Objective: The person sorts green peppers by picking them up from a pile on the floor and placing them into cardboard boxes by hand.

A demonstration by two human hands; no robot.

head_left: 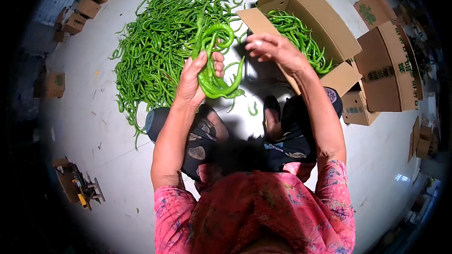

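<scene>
Bunch of green peppers (213,86), centre of frame: grasped in left hand (188,83). Right hand (278,52): released, beside carton (330,19). Carton, upper right: peppers inside, flaps open. Large pile (157,49), upper left: unboxed, on floor (123,171).

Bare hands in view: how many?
2: left bare hand around a bunch of long green peppers; right bare hand by the open brown cardboard box. No others visible.
</scene>
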